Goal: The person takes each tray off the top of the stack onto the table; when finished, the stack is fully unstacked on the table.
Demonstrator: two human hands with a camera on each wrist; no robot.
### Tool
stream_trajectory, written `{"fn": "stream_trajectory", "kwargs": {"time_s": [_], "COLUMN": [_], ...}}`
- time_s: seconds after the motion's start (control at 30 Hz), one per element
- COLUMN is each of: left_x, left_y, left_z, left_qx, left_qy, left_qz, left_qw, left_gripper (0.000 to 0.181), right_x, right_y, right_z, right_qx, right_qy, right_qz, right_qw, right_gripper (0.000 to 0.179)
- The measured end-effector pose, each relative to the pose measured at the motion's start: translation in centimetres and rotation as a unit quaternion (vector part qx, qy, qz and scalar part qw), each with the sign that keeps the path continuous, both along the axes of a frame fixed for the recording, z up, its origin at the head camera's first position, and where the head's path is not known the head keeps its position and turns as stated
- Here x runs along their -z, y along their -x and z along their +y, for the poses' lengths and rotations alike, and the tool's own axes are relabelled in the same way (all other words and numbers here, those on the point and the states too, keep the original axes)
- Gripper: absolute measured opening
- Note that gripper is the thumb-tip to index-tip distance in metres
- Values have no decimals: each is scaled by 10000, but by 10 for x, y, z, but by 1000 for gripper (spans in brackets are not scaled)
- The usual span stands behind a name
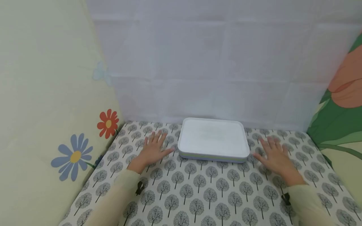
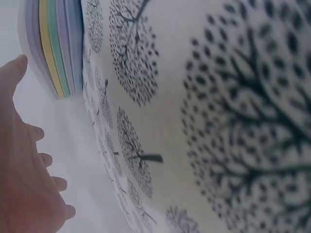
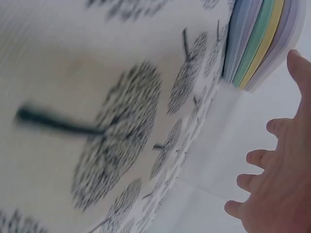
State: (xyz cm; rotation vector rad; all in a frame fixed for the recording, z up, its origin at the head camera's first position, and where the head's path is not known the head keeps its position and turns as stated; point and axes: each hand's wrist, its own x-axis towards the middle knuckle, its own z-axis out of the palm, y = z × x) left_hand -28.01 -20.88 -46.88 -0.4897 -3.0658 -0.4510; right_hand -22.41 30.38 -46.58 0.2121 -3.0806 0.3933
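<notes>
A stack of shallow rectangular trays sits towards the back of the table, with a white one on top. In the left wrist view the edges of the stack show purple, yellow, green and blue layers. My left hand is spread out to the left of the stack, its thumb pointing at it but apart from it. To the right of the stack my right hand is likewise spread, thumb towards the trays. In the right wrist view the same coloured layers appear beyond the thumb. Neither hand holds anything.
A cloth printed with grey trees covers the table. White folded sheeting hangs behind it. A pale wall with painted flowers stands on the left, and a wall with a large painted flower and leaves on the right.
</notes>
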Motion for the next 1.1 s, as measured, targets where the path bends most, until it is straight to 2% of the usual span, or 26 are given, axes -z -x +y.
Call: {"fn": "stream_trajectory", "kwargs": {"time_s": [0.17,0.33,0.5,0.63,0.77,0.87,1.0,1.1], "left_x": [-2,-7,-12,-16,-17,-16,-20,-22], "left_y": [4,7,10,15,24,31,38,43], "left_z": [11,24,38,49,60,67,74,76], "left_qx": [132,177,-201,-649,-1128,-1459,-1940,-2214], "left_qy": [-56,-611,-1280,-1912,-2606,-3083,-3773,-4341], "left_qz": [41,-124,-453,-604,-827,-1111,-1722,-2107], "left_qw": [9999,9979,9905,9775,9553,9334,8890,8474], "left_gripper": [86,77,74,68,61,58,56,57], "right_x": [-1,-2,-7,-13,-16,-17,-23,-26], "right_y": [6,12,18,25,35,41,49,56], "right_z": [-9,-17,-27,-34,-39,-40,-41,-44], "right_qx": [71,62,196,446,640,695,791,975], "right_qy": [95,262,649,926,1241,1618,2018,2361], "right_qz": [-80,-12,-179,-498,-635,-679,-954,-1205], "right_qw": [9999,9996,9975,9935,9882,9820,9716,9593], "right_gripper": [90,89,90,90,86,80,75,71]}}
